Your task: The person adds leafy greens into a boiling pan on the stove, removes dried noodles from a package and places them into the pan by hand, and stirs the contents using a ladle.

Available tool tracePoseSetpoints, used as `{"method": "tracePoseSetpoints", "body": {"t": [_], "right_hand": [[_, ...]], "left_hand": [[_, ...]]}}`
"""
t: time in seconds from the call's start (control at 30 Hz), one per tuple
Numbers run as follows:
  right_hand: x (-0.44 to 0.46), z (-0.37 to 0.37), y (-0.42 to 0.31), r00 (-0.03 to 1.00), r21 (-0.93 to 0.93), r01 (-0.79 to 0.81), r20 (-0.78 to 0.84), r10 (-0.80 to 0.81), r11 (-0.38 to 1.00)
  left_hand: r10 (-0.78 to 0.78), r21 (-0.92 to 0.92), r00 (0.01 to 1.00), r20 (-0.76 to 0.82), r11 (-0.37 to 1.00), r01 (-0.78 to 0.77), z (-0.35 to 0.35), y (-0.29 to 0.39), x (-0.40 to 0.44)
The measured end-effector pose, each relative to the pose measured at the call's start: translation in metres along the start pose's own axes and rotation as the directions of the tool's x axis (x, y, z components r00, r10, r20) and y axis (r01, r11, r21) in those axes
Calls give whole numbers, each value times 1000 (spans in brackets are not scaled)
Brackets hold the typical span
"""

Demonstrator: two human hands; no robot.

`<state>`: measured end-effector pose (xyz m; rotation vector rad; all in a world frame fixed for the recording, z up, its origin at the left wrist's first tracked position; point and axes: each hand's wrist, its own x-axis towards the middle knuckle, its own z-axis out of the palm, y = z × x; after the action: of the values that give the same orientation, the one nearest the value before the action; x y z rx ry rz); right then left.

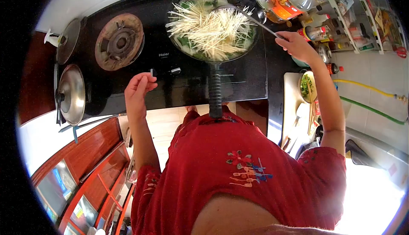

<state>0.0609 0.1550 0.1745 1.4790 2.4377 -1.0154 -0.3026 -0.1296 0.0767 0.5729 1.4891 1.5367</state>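
Note:
My right hand (298,46) is closed around the handle of a long metal ladle (262,25), whose head reaches into the far side of a black pan (174,49) and is partly hidden by food. Thin, straight white noodles (213,28) lie heaped in the pan over green leaves (181,44) and pale liquid. The pan's ribbed black handle (215,88) points toward my body. My left hand (140,88) has its fingers curled together beside a stove knob (152,72); whether it grips the knob or anything else cannot be made out.
A second knob (175,71) and an unused burner (120,42) are on the black cooktop (157,30). Lids (71,94) stand at its left. An oil bottle (289,4) and several seasoning bottles fill the right. Chopped greens sit in a bowl (307,85) on a pale board (292,94).

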Motion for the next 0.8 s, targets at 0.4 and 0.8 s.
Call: {"method": "tracePoseSetpoints", "body": {"t": [0.4, 0.8], "right_hand": [[24, 4, 9, 981, 428, -114, -95, 170, 896], [46, 21, 11, 842, 778, -528, 532, 92, 339]], "left_hand": [[-27, 36, 999, 33, 999, 26, 16, -4, 7], [-58, 17, 996, -73, 998, 59, -2, -15, -8]]}}
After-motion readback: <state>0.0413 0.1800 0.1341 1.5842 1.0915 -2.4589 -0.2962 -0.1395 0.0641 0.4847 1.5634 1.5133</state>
